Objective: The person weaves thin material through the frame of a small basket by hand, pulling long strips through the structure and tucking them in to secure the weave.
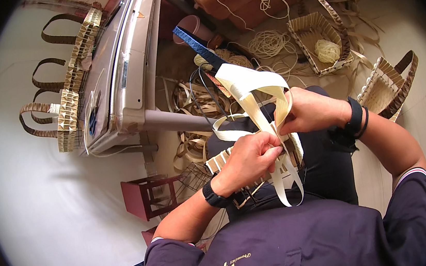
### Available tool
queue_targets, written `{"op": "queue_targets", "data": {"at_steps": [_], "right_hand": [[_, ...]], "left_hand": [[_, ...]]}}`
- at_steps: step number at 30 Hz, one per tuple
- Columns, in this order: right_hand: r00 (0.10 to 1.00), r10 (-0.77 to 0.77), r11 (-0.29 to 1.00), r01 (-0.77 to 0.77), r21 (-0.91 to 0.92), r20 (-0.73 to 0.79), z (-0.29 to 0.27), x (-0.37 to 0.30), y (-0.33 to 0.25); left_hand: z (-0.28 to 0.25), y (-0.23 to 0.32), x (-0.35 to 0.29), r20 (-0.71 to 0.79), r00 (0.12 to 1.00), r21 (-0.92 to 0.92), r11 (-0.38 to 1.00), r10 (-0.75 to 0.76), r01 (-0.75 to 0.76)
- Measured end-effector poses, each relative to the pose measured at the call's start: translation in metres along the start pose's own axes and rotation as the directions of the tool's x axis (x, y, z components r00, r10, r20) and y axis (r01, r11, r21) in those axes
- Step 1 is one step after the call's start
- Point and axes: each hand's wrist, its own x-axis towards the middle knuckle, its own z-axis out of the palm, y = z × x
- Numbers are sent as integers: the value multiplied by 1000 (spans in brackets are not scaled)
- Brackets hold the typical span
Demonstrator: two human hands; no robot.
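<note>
A small woven basket (218, 162) of cream and brown strips rests on my lap, partly hidden by my hands. Wide loops of cream flat strap (257, 82) rise from it, and one loop hangs down toward my shirt. My left hand (253, 156) is closed at the near side of these loops, thumb against fingers, pinching the strap. Just beyond it to the right, my right hand (310, 109) is closed on the strap too, its fingertips tucked behind a fold. A long blue band (194, 45) extends up and left from the strap's far end.
Finished-looking baskets with brown handles stand at right (315, 26) and far right (382, 89). More handled baskets (73, 109) line the table (120, 65) at left. Coiled cord (270, 43) and loose strips (189, 102) litter the floor. A dark red stool (142, 200) stands left.
</note>
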Motion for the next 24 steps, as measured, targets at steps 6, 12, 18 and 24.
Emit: {"op": "queue_targets", "data": {"at_steps": [6,12,18,24], "right_hand": [[985,0,992,-22,-122,-173,10,-15,-19],[990,-143,934,129,-332,-16,0,-10,-21],[985,-19,985,48,165,-173,5,-15,-1],[997,-75,992,72,-108,-30,0,-7,-7]], "left_hand": [[8,-11,-5,-44,994,56,994,99,-96],[4,-1,-5,-43,999,9,1000,19,-19],[2,2,-6,2,999,48,998,48,-48],[2,0,-7,3,1000,34,999,19,-19]]}}
